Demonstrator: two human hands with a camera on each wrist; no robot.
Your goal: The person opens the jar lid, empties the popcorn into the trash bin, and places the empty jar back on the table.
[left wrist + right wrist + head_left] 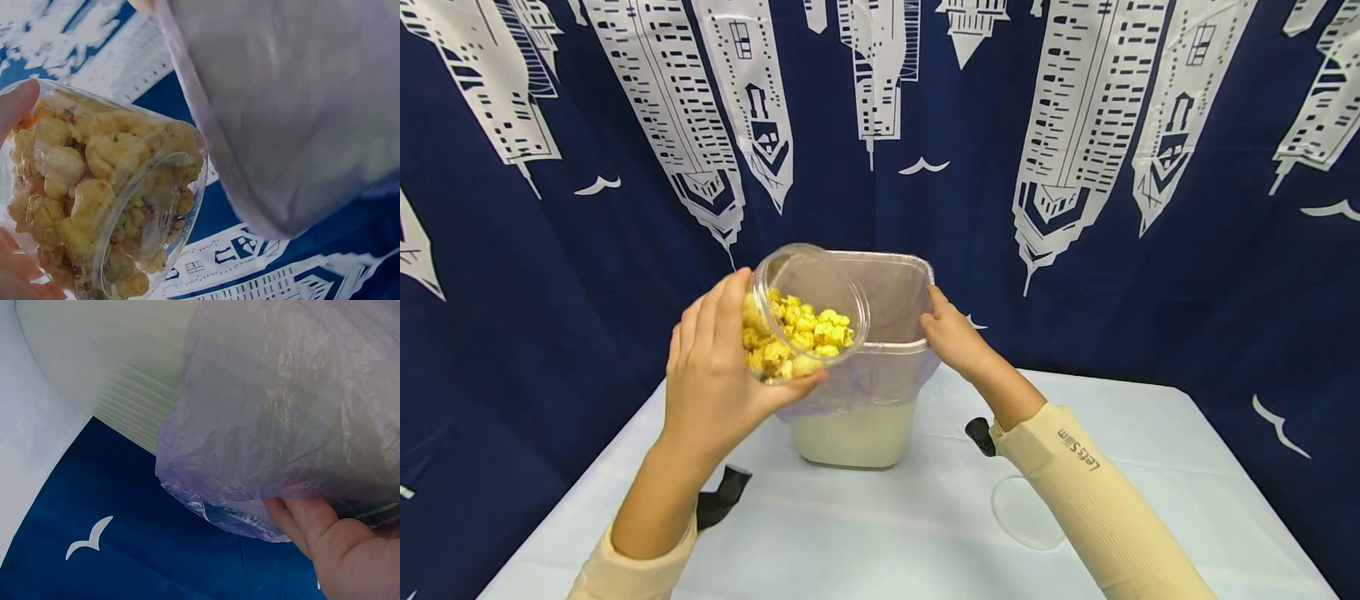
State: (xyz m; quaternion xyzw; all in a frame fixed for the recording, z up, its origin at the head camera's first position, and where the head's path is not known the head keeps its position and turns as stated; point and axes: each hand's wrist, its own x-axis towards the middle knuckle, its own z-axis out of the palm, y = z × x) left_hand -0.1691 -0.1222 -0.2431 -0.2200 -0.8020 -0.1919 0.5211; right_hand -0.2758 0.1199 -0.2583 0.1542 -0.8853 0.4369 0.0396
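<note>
My left hand (718, 367) grips a clear plastic jar (805, 265) that is tipped on its side, its round end facing right over the left of the bin. Yellow popcorn (797, 329) lies along the jar's lower side and also fills much of it in the left wrist view. A cream-white trash bin (853, 442) stands upright on the table, lined with a thin purple bag (883, 375) folded over its rim. At the bin's right rim, my right hand (957, 335) holds the edge and the liner; some of its fingers are hidden.
A clear round lid (1026, 512) lies on the white-covered table (850, 533), partly behind the right sleeve (1090, 492). Behind the table hangs a dark blue cloth (910, 208) printed with white buildings and birds.
</note>
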